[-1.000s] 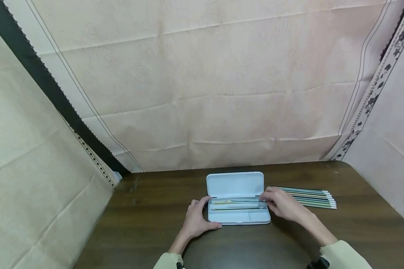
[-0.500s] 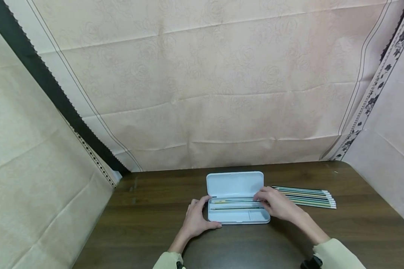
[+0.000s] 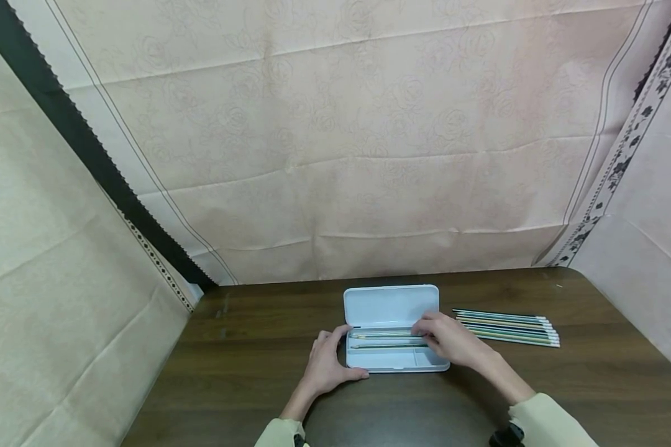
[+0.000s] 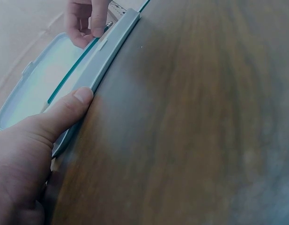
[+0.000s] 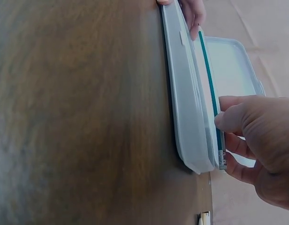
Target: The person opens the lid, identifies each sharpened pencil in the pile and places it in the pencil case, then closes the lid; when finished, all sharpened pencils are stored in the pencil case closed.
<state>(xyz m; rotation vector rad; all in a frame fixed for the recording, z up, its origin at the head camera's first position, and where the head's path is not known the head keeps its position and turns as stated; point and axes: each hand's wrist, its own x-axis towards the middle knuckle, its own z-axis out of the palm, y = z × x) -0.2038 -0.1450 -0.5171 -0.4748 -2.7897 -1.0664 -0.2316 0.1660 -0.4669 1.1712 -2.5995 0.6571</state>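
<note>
A light blue pencil case (image 3: pixel 383 360) lies open on the table, its lid (image 3: pixel 391 305) tipped back. My left hand (image 3: pixel 325 365) grips the case's left end, thumb along the front edge and fingers at the back corner. Inside the case, several pencils lie lengthwise. My right hand (image 3: pixel 453 338) reaches in over the right half, fingers curled and thumb and fingertips pinching at a pencil. In the right wrist view a green pencil (image 5: pixel 209 70) runs past the thumb, with its eraser end showing beyond. The pinched part is hidden behind my fingers.
More pencils (image 3: pixel 511 328) lie side by side to the right of the case, white ends pointing right. The brown wooden table (image 3: pixel 246 347) meets a pale cloth backdrop (image 3: pixel 369 155) at the back, with cloth on both sides too.
My right hand has slid left along the inside of the case, away from the loose pencils. The left hand and the case have stayed put.
</note>
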